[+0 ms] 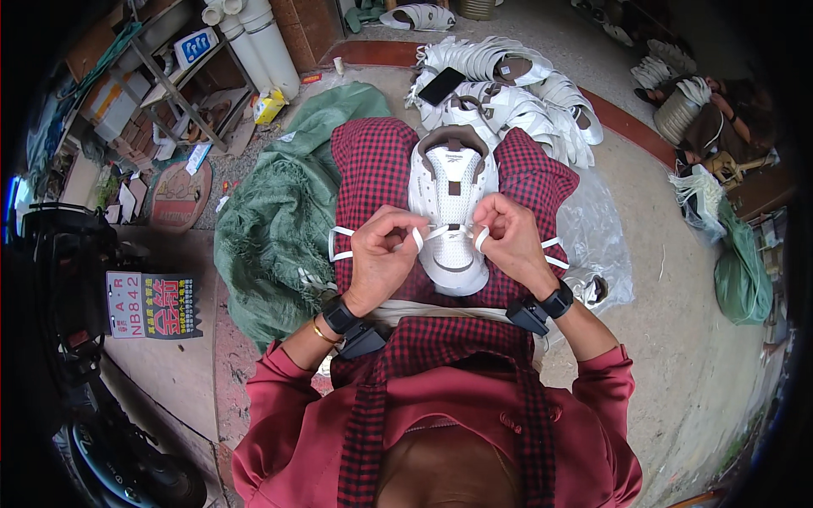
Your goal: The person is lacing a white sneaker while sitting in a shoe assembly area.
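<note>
On my lap, over a red and black checked apron (373, 161), lies a white sneaker upper (453, 182) with its toe toward me and its brown-lined collar away. A white shoelace (436, 232) crosses the front of its tongue. My left hand (383, 252) pinches one side of the lace, whose loose end hangs out to the left. Opposite it, my right hand (512, 241) pinches the other side, with that end trailing to the right. Both hands are close above the shoe, with the lace stretched between them.
Beyond my knees lies a pile of white shoe uppers (517, 102) with a black phone (442, 85) on it. Green sacking (279, 212) is heaped at my left, beside a parked scooter (110, 423). Another person (737, 110) sits at the far right with stacked uppers.
</note>
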Motion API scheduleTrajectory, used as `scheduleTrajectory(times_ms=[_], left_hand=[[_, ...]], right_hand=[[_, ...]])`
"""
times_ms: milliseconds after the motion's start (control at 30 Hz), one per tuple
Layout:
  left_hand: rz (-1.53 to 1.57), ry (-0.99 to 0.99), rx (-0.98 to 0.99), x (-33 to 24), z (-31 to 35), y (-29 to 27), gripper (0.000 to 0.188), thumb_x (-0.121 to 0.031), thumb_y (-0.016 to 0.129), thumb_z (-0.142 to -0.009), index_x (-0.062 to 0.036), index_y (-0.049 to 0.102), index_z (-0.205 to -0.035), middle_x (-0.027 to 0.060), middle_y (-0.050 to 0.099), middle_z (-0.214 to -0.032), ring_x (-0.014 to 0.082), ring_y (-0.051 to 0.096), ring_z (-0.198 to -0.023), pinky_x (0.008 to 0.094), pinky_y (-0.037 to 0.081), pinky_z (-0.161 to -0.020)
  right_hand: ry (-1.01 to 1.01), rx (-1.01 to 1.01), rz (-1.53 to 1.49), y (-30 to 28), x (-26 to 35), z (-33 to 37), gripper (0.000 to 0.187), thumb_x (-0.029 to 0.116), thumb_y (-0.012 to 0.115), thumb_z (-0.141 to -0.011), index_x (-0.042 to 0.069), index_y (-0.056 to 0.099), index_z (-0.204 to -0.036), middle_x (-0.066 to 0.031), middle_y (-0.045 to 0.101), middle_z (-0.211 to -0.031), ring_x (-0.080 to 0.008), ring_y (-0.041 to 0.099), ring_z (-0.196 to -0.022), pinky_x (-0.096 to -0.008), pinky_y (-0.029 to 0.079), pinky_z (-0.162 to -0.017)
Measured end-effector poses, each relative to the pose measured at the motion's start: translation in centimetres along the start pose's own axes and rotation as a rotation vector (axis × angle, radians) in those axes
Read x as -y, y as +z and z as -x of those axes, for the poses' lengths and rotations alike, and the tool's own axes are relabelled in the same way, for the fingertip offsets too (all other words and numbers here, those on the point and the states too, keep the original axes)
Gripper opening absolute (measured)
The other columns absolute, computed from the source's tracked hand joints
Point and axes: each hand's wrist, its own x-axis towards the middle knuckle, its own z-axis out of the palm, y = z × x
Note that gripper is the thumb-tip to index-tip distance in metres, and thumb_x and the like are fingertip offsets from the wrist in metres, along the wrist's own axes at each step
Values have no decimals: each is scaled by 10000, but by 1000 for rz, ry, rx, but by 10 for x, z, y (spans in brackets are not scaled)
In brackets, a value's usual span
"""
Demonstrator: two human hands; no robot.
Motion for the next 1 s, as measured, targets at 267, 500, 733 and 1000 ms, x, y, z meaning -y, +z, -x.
scheduleTrajectory(times_ms=[267,500,733,1000], left_hand=[[-157,89,9,-3,-2,5,160,94,666,-859,-14,719,-965,18,634,-944,4,533,-683,158,384,-535],[-366,-126,377,-37,-32,-8,355,91,669,-779,-42,679,-1107,55,613,-936,105,612,-736,254,518,-629],[-917,469,835,-58,-79,-14,298,36,657,-673,-48,603,-954,98,487,-1066,331,558,-1018,431,514,-878],[-948,355,1019,-65,-111,-20,161,-87,748,-702,-89,680,-847,64,526,-909,264,558,-960,410,374,-848]], right_hand=[[-32,-1,-15,0,-3,0,161,-65,658,-787,-1,609,-926,2,578,-771,-33,561,-674,-217,462,-585],[-97,74,85,-10,14,-2,368,-68,627,-756,19,602,-1113,-23,576,-732,-100,587,-627,-269,469,-575],[-731,273,1025,-27,62,-28,295,28,701,-694,24,660,-986,-104,508,-1022,-281,497,-1064,-394,490,-839],[-594,706,924,-40,63,-57,241,122,753,-704,9,700,-909,-115,534,-920,-300,538,-974,-424,480,-803]])
